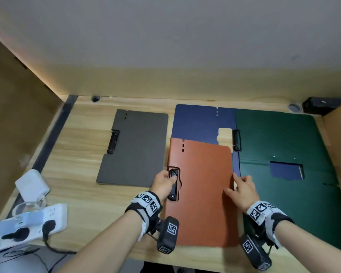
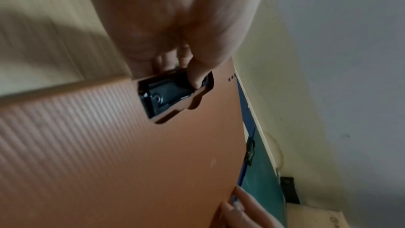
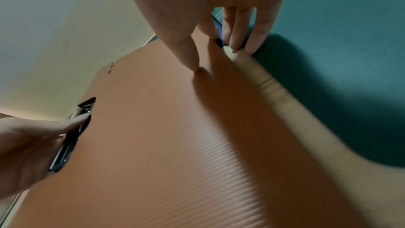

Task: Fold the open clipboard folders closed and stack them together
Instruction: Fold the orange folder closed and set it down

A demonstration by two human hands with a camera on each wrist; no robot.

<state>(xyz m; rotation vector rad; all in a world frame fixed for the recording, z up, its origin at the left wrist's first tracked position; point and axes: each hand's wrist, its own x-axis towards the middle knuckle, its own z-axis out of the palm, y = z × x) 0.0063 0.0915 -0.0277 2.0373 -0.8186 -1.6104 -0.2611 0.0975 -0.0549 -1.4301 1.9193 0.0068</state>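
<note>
Orange folder [image 1: 201, 192] closed, flat near the bench's front edge. Left hand [image 1: 163, 184] grips its clip side, thumb in the cutout. Right hand [image 1: 242, 192] has fingers extended, tips on its right edge. Grey folder [image 1: 134, 148] closed, left. Blue folder [image 1: 201, 121] and green folder [image 1: 280, 138] open, right side; stacking remains.

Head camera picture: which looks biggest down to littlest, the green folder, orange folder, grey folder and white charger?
Largest: green folder, lying open.
Next: orange folder, but it is nearer the camera than the grey folder, so they may really match.
Then: grey folder.
Smallest: white charger.
</note>
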